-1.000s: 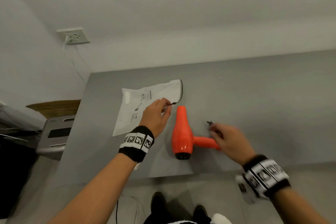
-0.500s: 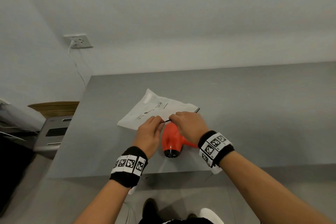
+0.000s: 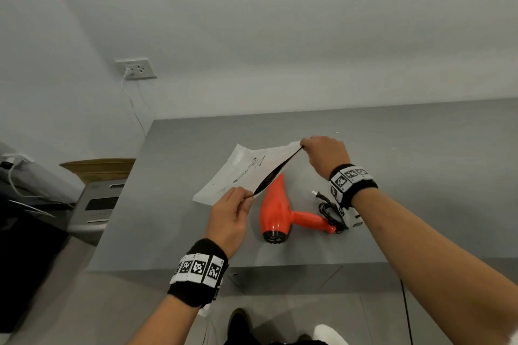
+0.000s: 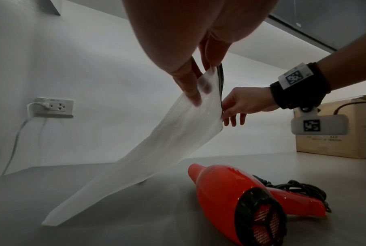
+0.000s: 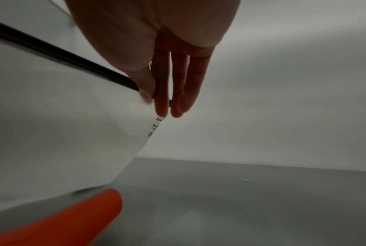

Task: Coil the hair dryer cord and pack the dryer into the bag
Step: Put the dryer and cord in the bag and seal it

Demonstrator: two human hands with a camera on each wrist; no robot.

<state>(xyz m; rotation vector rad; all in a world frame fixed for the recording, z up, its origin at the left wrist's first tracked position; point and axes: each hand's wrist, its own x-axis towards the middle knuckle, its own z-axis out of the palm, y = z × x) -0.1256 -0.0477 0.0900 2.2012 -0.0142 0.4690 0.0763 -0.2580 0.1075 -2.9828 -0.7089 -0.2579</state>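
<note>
Both hands pinch the bag point(image 3: 246, 173) mouth — left hand point(image 3: 229, 218) near end, right hand point(image 3: 325, 154) far end. The hair dryer point(image 3: 276, 213) lies just below the fingers, nozzle pointing toward the opening.

A grey table point(image 3: 420, 176) stood against a white wall point(image 3: 280, 36). On that wall, left of the table's far corner, sat a white wall socket point(image 3: 136, 68) with a white plug in it, and a white cable point(image 3: 134, 109) hung down from the plug. Left of the table, lower down, was a brown cardboard box point(image 3: 98, 169), with a grey appliance point(image 3: 95, 207) just in front of it. In the left wrist view another cardboard box point(image 4: 335, 129) rested on the table's far right part.
</note>
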